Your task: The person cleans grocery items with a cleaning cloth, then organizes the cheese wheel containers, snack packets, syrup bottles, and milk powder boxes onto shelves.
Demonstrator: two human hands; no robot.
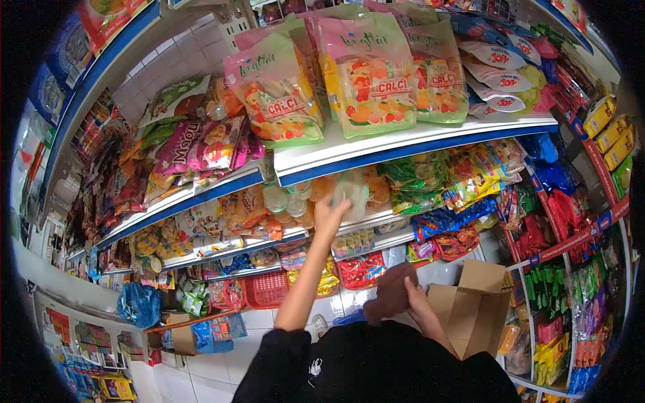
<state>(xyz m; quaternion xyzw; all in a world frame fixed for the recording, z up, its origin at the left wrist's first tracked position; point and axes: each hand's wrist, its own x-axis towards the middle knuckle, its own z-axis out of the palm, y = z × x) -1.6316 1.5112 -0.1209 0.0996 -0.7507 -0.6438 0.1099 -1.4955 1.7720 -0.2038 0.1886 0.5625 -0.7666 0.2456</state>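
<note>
My left hand (332, 213) reaches to the shelf under the top one, its fingers closed on a pale translucent jar (351, 195), slightly blurred. Several jars with light lids (276, 199) stand just left of it, and green snack bags (420, 180) lie to its right. Close to my body, my right hand (420, 303) grips a bunched brown cloth (392, 293). Part of the left fingers is hidden behind the jar.
Large snack pouches (373, 77) stand on the top shelf (416, 144), which overhangs the jars. An opened cardboard box (463, 305) is at my right, near a side rack. Red baskets (264, 290) sit low ahead. A blue plastic bag (140, 304) is at the left.
</note>
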